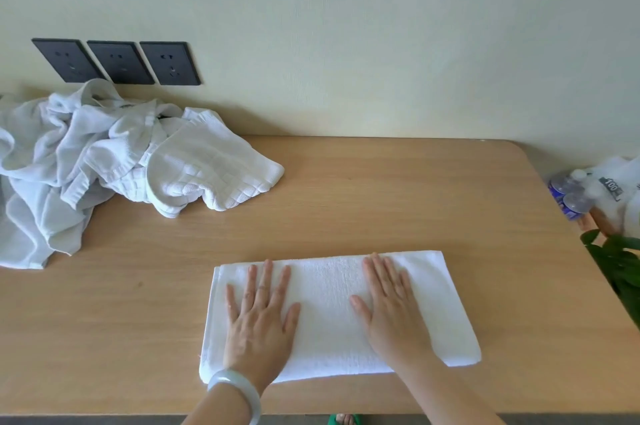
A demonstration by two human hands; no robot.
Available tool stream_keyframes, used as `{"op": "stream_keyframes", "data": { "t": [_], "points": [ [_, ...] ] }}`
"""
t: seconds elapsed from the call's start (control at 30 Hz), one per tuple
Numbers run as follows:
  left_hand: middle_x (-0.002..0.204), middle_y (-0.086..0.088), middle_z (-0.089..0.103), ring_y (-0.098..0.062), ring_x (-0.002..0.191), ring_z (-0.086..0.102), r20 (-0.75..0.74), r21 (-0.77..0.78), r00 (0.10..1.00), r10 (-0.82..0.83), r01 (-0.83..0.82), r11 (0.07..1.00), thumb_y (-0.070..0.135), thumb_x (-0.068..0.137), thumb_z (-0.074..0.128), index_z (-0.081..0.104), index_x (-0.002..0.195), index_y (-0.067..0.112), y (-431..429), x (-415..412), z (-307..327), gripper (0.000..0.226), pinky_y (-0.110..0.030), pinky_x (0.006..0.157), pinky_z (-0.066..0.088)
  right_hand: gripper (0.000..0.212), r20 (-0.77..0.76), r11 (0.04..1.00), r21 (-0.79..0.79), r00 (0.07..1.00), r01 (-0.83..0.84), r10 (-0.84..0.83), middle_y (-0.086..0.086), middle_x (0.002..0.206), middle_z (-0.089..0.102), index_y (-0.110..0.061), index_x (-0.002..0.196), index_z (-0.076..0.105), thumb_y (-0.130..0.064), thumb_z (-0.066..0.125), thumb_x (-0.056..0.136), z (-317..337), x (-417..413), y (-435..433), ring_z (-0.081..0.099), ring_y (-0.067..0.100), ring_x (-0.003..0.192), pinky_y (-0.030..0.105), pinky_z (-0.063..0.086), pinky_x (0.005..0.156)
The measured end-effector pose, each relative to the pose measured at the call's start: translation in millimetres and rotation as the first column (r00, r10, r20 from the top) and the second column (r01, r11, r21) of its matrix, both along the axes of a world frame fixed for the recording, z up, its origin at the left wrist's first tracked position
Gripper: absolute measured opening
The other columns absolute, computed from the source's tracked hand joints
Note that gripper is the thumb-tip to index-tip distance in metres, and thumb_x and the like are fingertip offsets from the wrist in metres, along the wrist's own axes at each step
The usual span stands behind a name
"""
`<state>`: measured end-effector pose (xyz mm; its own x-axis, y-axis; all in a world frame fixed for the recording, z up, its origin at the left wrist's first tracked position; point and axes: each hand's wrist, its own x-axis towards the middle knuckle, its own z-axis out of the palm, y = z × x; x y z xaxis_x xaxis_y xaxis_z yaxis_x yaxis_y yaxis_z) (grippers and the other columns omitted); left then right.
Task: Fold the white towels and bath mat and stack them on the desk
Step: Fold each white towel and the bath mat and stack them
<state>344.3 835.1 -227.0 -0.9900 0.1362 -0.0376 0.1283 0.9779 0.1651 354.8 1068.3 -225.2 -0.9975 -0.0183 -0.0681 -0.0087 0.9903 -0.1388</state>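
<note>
Two flat palms, the left hand (258, 315) and right hand (389, 308), fingers straight, press a folded towel (329, 303) on the bench (381, 189). Beyond the towel, to its left, a crumpled pile (104, 154) waits; uneven pressure could skew the fold's edges.

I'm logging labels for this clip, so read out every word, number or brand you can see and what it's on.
"100": on a dark printed patch on the white plastic bag right of the desk; the print beside it is too blurred.
Blue labels on the bottles: too blurred to read.
Wall sockets, folded towel: no text visible.
</note>
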Motion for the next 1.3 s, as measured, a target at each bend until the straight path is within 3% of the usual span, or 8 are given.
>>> {"op": "stream_keyframes", "data": {
  "t": [0.13,0.23,0.53,0.63,0.73,0.83,1.03,1.3],
  "points": [
    [0.162,0.007,0.01,-0.017,0.15,0.001,0.022,0.017,1.0,0.013,-0.014,1.0,0.06,0.097,0.014,0.015,0.154,0.036,-2,0,2,0.062,-0.051,0.118,0.0,0.081,0.046,0.988,0.033,0.987,0.151,-0.152,-0.006,0.159,-0.015,-0.022,0.152,-0.011,-0.067,-0.02,0.085,5,8,56,-0.019,0.01,0.146,0.035,-0.007,0.12],
    [0.163,0.008,0.004,-0.015,0.15,-0.005,0.006,0.026,1.0,-0.014,0.014,1.0,0.061,0.097,0.014,0.008,0.154,0.038,-4,0,2,0.062,-0.05,0.119,-0.003,0.086,0.124,0.981,0.031,0.973,0.19,-0.193,-0.013,0.152,-0.033,-0.026,0.148,-0.024,-0.068,-0.032,0.074,12,11,82,-0.017,0.011,0.147,0.035,-0.005,0.121],
    [0.162,0.011,-0.005,-0.009,0.148,-0.011,0.083,0.074,0.989,0.121,-0.127,0.989,0.069,0.087,-0.008,-0.012,0.151,0.041,-85,7,12,0.069,-0.04,0.122,-0.002,0.08,0.157,0.959,-0.025,0.949,0.282,-0.275,-0.001,0.16,-0.019,-0.031,0.143,-0.031,-0.072,-0.024,0.075,10,13,83,-0.013,0.012,0.147,0.039,-0.004,0.121],
    [0.163,0.005,-0.002,-0.014,0.149,-0.01,0.025,0.061,0.992,0.125,-0.126,0.99,0.063,0.092,-0.007,-0.005,0.154,0.03,-80,7,25,0.07,-0.041,0.121,-0.001,0.084,0.044,0.962,0.02,0.961,0.273,-0.274,0.007,0.162,-0.003,-0.026,0.151,-0.01,-0.071,-0.021,0.081,19,13,81,0.001,0.024,0.149,0.046,0.002,0.12],
    [0.163,-0.001,0.001,-0.02,0.151,-0.003,-0.03,0.019,1.0,-0.001,0.002,1.0,0.049,0.102,0.014,0.007,0.156,0.022,-46,3,36,0.061,-0.045,0.119,0.004,0.068,-0.082,0.996,0.011,0.993,0.088,-0.087,0.009,0.16,0.015,-0.017,0.153,0.019,-0.056,0.009,0.098,34,10,47,0.013,0.027,0.148,0.048,0.005,0.118],
    [0.163,-0.001,0.005,-0.024,0.15,0.008,0.016,-0.027,0.997,-0.071,0.072,0.997,0.051,0.101,0.015,0.013,0.156,0.025,-25,6,22,0.06,-0.048,0.117,0.008,0.062,-0.051,0.984,0.016,0.982,-0.179,0.18,0.003,0.161,0.013,-0.02,0.153,0.022,-0.052,0.013,0.101,25,5,-2,0.007,0.022,0.149,0.048,0.007,0.117],
    [0.16,0.008,-0.022,-0.012,0.146,-0.024,0.031,0.052,0.999,0.035,-0.037,0.998,0.059,0.096,0.006,-0.016,0.151,0.037,-40,11,12,0.063,-0.046,0.122,-0.002,0.066,0.056,0.999,0.034,0.998,0.001,-0.003,-0.003,0.157,-0.028,-0.025,0.149,-0.023,-0.06,-0.009,0.094,8,9,33,-0.03,0.012,0.142,0.039,-0.009,0.121],
    [0.159,0.005,-0.027,-0.015,0.146,-0.023,0.102,0.097,0.994,0.046,-0.056,0.994,0.062,0.093,0.001,-0.022,0.15,0.033,-46,13,16,0.068,-0.042,0.123,0.0,0.076,0.14,0.996,0.034,0.986,0.088,-0.092,-0.007,0.155,-0.03,-0.025,0.148,-0.024,-0.064,-0.019,0.083,17,13,75,-0.033,0.005,0.139,0.033,-0.012,0.119]
  ]
}}
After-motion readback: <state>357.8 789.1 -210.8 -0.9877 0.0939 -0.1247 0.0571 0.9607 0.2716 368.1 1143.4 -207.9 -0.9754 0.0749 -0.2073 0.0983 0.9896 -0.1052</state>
